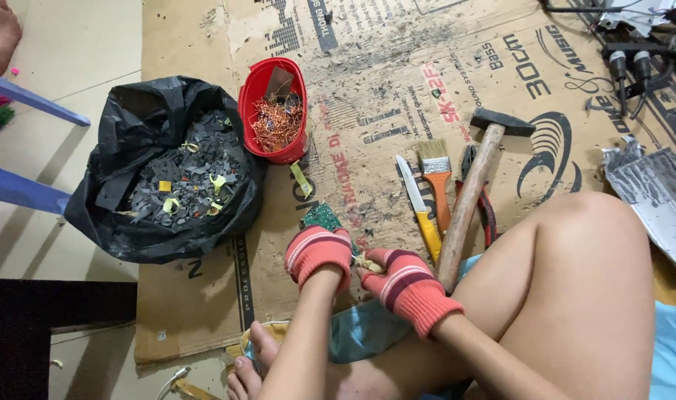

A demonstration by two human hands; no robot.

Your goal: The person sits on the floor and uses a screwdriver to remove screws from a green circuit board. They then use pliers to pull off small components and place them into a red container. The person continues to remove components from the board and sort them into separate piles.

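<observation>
Both my hands wear red knitted gloves with striped cuffs. My left hand (317, 253) grips a green circuit board (321, 218) that sticks out above the glove. My right hand (403, 280) is closed next to it, pinching a small yellowish part (366, 263) between the two hands. Whether that part is still attached to the board I cannot tell. My bare legs and foot lie below the hands on flattened cardboard (397, 89).
A black bag (93, 200) of dark scrap chips sits at left, a red tub (271, 111) of copper wire beside it. A hammer (471, 185), paintbrush (436, 174), yellow-handled knife (419, 207) and pliers (486, 211) lie to the right. Cables and metal sheet lie at far right.
</observation>
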